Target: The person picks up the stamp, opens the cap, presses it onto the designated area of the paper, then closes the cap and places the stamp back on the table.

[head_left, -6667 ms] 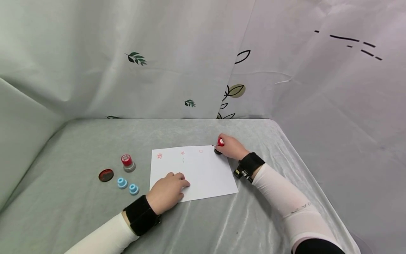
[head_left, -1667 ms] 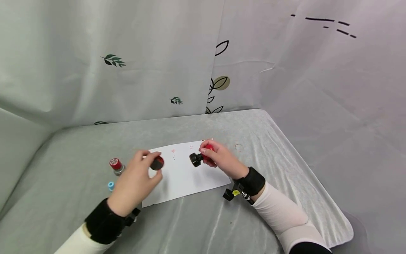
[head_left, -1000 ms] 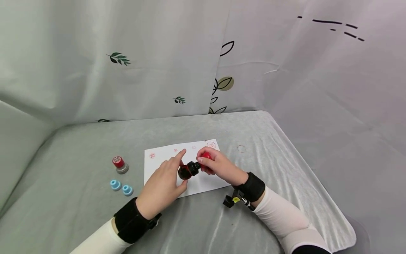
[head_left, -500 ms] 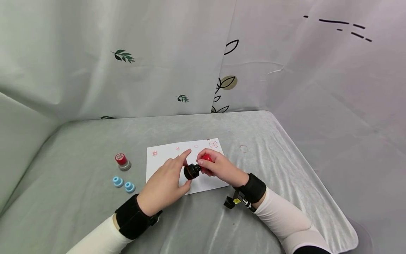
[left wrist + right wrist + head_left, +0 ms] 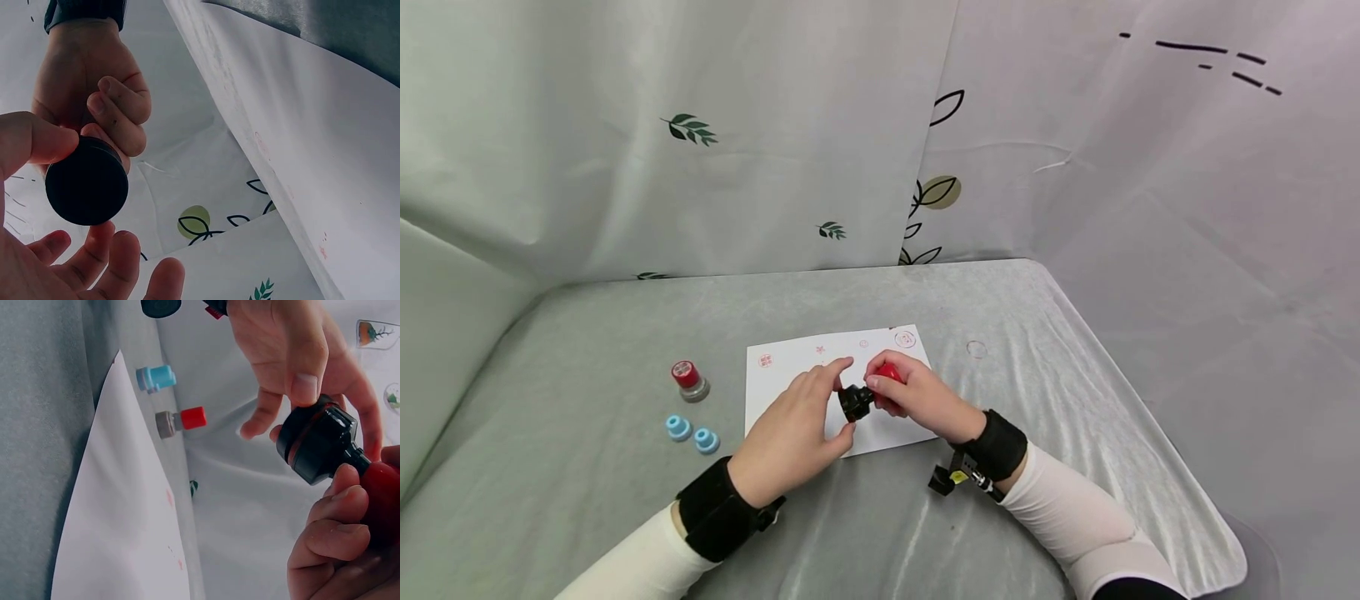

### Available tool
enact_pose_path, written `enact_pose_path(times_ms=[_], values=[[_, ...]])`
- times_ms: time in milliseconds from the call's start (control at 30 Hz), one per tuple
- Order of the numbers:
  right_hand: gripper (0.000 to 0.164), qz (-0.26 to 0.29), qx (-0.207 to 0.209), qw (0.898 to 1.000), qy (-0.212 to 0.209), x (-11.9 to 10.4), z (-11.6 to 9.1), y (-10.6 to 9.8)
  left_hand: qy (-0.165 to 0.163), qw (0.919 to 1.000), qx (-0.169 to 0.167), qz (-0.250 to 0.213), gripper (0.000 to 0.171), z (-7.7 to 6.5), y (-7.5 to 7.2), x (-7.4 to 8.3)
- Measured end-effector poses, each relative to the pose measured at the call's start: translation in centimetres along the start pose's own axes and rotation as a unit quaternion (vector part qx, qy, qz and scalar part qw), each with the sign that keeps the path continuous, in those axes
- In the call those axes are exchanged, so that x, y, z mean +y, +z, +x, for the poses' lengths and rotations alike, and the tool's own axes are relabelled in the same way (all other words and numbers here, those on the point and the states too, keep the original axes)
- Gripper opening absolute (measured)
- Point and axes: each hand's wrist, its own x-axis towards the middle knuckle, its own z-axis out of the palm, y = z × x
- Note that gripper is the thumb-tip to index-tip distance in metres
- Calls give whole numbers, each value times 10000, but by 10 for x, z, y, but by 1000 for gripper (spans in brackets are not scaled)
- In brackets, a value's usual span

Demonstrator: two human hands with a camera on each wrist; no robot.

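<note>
My right hand [image 5: 925, 402] grips the red handle of a stamp [image 5: 328, 444], which has a black head. With thumb and fingers, my left hand [image 5: 790, 437] pinches the stamp's round black cap [image 5: 87, 182]. In the right wrist view the cap sits over the end of the head, and a thin reddish line shows where they meet. Both hands hold the stamp sideways above a white sheet of paper [image 5: 883, 433]. Several red prints run along the paper's far edge, with a round one [image 5: 905, 339] at its far right corner.
Left of the paper, a second stamp [image 5: 686, 375] with a red top and a clear base stands on the grey cloth. Two light-blue caps [image 5: 678, 428] lie nearer. A faint ring mark [image 5: 976, 349] shows on the cloth to the right. Light fabric walls rise behind the table.
The right hand has lifted the stamp off the paper's far right corner. My left hand has picked up the cap from the cloth and brought it onto the stamp's head.
</note>
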Motion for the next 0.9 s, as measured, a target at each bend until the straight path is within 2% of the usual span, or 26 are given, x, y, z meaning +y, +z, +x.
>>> enact_pose_path(times_ms=[533, 767, 900], values=[[14, 495, 180, 9984, 210, -1, 0, 0, 181, 9993, 281, -137, 68, 2, 2, -1], [16, 515, 82, 9986, 108, 1, -1, 1, 297, 9995, 118, -48, 64, 2, 2, -3], [14, 423, 56, 9990, 156, 2, 0, 2, 380, 9992, 82, 97, 55, 2, 3, -4]])
